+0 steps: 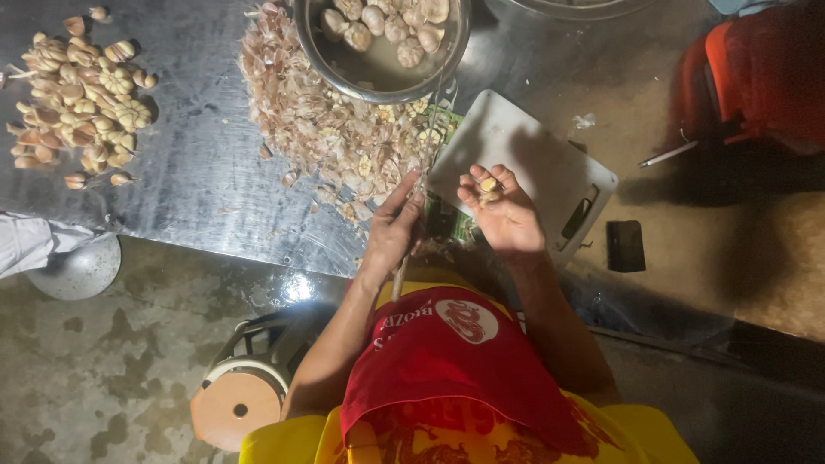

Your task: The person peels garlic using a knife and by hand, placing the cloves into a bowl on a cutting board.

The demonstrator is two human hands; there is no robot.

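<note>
Right hand [509,210] cupped palm-up, fingers curled round a small garlic clove [488,184], over the near corner of a white cutting board [524,146]. Left hand [394,228] closed on a thin knife [418,185] (blade faint, pointing away from the body). Both hands sit at the near edge of the steel table [189,172]. Just beyond the left hand: heap of garlic skins [318,120], touching a metal bowl [378,82] w/ peeled cloves in water. Unpeeled garlic pile [82,94] far left, well apart; bare steel between the piles. Black phone [626,246] right of board, pen [669,154] beyond it.
</note>
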